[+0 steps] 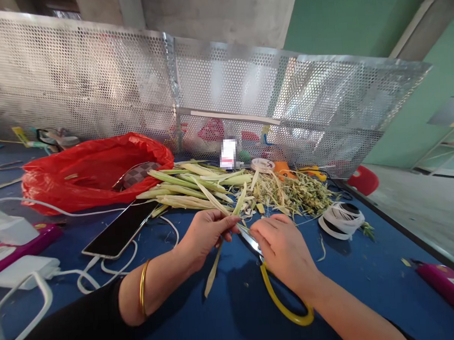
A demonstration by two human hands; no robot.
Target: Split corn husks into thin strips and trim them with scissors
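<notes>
At the centre of the frame, leaf strips (241,200): pale green and straw-coloured, held above the desk (233,315); one points to the upper left, its long axis slanting, and another stands towards the upper right, so that the two make a V.
Hanging strip (212,274): below the same fingers, long axis steep, narrow tip pointing down and slightly left.
Left hand (205,236): pinching the leaf strips between thumb and fingers, its wrist wearing a gold bangle (143,289).
Right hand (285,255): right of centre, fingers bent and drawn together beside the strips and over the scissors; one cannot tell whether they pinch leaf, scissors or both.
Scissors (268,284): long axis diagonal, blades towards the upper left near the left fingertips, yellow handle towards the lower right.
Leaf pile (190,184): just above centre, most lengths lying roughly crosswise.
Dried scraps (305,191): right of the pile.
Red bag (79,161): left of the pile, open.
Dark phone (120,230): left of the left hand, slanting, cabled at its lower end.
</notes>
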